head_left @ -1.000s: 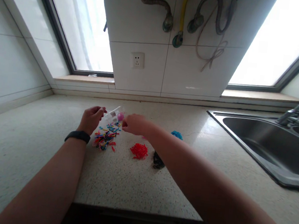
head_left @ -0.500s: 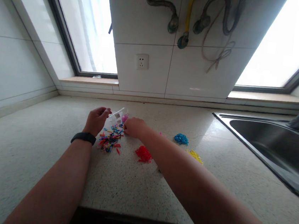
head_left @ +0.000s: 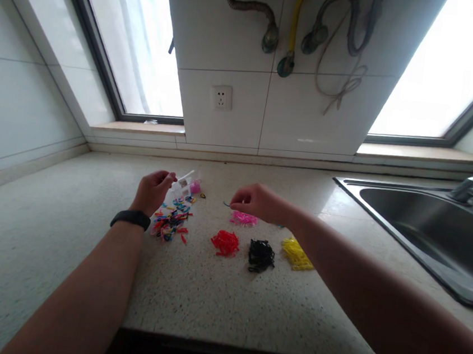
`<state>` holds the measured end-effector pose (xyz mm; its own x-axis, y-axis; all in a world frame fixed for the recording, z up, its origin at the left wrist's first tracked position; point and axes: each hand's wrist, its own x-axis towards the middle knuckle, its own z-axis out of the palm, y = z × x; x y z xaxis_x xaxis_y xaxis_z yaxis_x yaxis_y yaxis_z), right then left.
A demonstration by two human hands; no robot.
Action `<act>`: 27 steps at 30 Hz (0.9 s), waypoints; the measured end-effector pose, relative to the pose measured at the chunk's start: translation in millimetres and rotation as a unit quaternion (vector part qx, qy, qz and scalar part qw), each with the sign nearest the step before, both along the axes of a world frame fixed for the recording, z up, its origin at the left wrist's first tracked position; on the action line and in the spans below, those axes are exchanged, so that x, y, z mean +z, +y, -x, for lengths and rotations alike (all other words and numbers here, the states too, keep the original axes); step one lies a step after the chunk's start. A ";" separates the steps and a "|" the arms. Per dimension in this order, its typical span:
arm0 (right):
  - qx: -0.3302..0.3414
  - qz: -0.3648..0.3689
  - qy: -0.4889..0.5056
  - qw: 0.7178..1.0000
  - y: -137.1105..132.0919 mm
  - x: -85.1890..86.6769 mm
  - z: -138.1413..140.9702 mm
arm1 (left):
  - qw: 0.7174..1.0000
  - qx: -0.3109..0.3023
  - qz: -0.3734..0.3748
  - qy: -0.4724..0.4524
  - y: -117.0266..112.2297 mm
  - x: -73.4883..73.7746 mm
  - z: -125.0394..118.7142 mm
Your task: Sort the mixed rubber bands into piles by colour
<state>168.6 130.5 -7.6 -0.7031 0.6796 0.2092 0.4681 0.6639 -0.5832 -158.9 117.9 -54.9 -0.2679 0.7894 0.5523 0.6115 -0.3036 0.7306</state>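
Fingers of the left hand (head_left: 153,191) grip a small clear plastic bag (head_left: 183,182). Fingers of the right hand (head_left: 256,201) pinch a thin blue strip (head_left: 227,203).

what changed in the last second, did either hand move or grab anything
The right hand left the mixed pile and moved to the right. It is now above the pink pile, pinching a small blue piece. The left hand kept its grip on the clear bag beside the mixed pile. The red pile lies as before.
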 end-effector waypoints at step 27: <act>-0.041 0.248 0.424 0.870 -54.7 -11.9 -79.8 | 0.998 0.023 0.041 0.047 -9.3 1.4 -7.9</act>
